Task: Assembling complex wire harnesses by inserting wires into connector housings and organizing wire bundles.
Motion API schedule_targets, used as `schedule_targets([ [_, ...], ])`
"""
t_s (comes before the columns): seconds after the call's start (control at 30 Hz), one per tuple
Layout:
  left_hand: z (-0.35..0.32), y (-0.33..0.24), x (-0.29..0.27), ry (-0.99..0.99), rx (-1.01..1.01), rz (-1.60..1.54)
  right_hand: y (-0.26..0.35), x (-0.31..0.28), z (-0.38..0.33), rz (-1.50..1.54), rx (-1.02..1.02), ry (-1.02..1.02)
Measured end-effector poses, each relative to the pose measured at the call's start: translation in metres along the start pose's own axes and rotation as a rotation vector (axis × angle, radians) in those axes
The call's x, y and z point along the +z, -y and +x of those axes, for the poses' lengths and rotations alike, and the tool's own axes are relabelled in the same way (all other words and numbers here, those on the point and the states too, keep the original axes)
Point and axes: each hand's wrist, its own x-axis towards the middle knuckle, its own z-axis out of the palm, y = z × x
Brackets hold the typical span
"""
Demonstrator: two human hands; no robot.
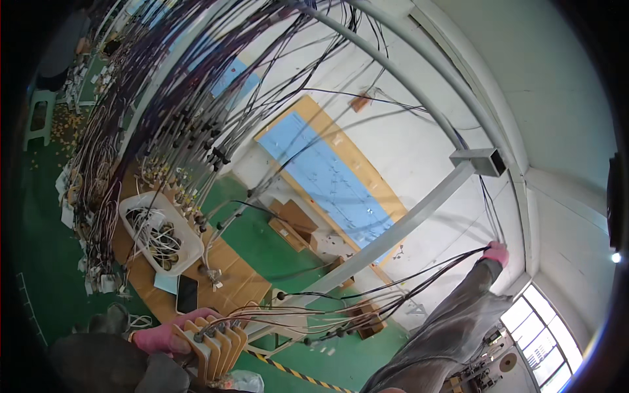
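Note:
My right hand [496, 253], in a pink glove, is raised at the far right and closed around a bundle of dark cables [426, 278]. The bundle runs leftward from it, sagging, to a light wooden slotted rack [213, 350] at the lower left. Cable ends with grey fittings sit between the rack's slats. My left hand [160, 337], also in a pink glove, is curled against the rack's far left side. Its fingers are partly hidden behind the slats and cables, so what they grip is unclear.
A white bin [160, 232] of coiled wires and a dark phone-like device [187, 295] lie on the brown tabletop [232, 272]. Many cables hang from overhead metal rails at left. A metal post [393, 229] slants across the middle. Cardboard boxes [291, 226] stand by the wall.

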Motion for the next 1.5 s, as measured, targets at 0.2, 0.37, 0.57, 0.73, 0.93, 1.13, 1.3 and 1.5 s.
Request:
schedule_targets([
  [0.2,0.014,0.027,0.0,-0.162,-0.047,0.034,-0.042,0.041,-0.08,-0.312,-0.123,0.424],
  [0.37,0.018,0.037,-0.001,-0.172,-0.098,-0.082,-0.093,-0.029,-0.103,-0.377,0.329,0.651],
  [0.57,0.012,0.043,0.011,-0.355,-0.153,0.052,-0.175,-0.099,-0.182,-0.181,0.405,0.52],
  [0.73,-0.01,0.013,0.004,-0.179,0.237,-0.546,-0.229,-0.139,-0.243,0.029,0.292,0.364],
  [0.93,-0.059,-0.049,0.011,-0.205,0.581,-0.391,-0.257,-0.141,-0.337,0.41,0.142,0.243],
  [1.13,-0.136,-0.099,0.014,-0.235,0.875,-0.451,-0.2,-0.067,-0.449,0.529,-0.063,0.337],
  [1.3,-0.173,-0.114,-0.007,-0.484,0.999,-0.065,-0.205,-0.065,-0.456,0.083,-0.117,0.578],
  [1.5,-0.148,-0.086,-0.015,-0.564,0.888,0.312,-0.326,-0.229,-0.375,0.278,-0.028,0.346],
])
